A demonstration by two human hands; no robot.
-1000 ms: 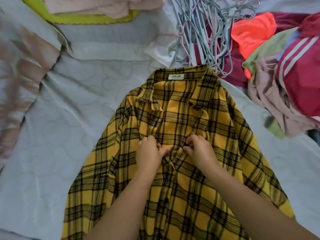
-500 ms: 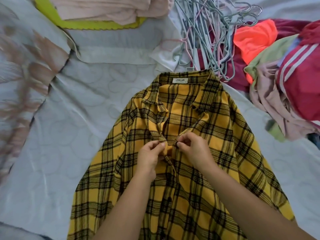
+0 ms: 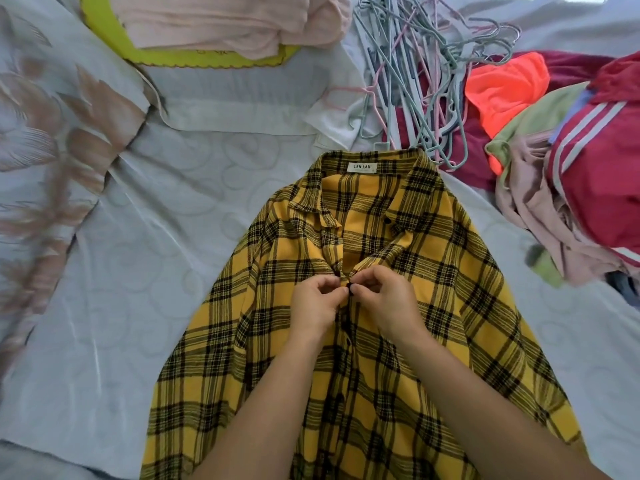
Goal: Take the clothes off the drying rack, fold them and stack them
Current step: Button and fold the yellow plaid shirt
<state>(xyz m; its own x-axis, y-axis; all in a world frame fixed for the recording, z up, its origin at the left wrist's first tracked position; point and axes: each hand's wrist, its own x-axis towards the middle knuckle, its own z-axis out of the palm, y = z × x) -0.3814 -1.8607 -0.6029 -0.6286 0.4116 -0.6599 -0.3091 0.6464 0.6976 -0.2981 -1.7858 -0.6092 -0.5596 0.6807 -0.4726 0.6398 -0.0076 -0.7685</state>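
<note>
A yellow and black plaid shirt (image 3: 433, 271) lies front up on the pale grey bed sheet (image 3: 145, 271), collar away from me. My left hand (image 3: 313, 303) pinches the left edge of the button placket at chest height. My right hand (image 3: 388, 299) pinches the right edge, thumb and forefinger at a small black button. The two hands meet at the shirt's centre line. Above them the neck is open; below, the front is buttoned.
A heap of grey and pink hangers (image 3: 426, 74) lies beyond the collar. Unfolded clothes (image 3: 588, 161) in red, orange, green and dusty pink are piled at the right. Folded pink garments (image 3: 225, 22) rest on a lime cloth at the top. A leaf-patterned blanket (image 3: 45, 140) covers the left.
Both hands have moved a little up the placket toward the collar and now pinch together at a higher button. The view has shifted slightly downward.
</note>
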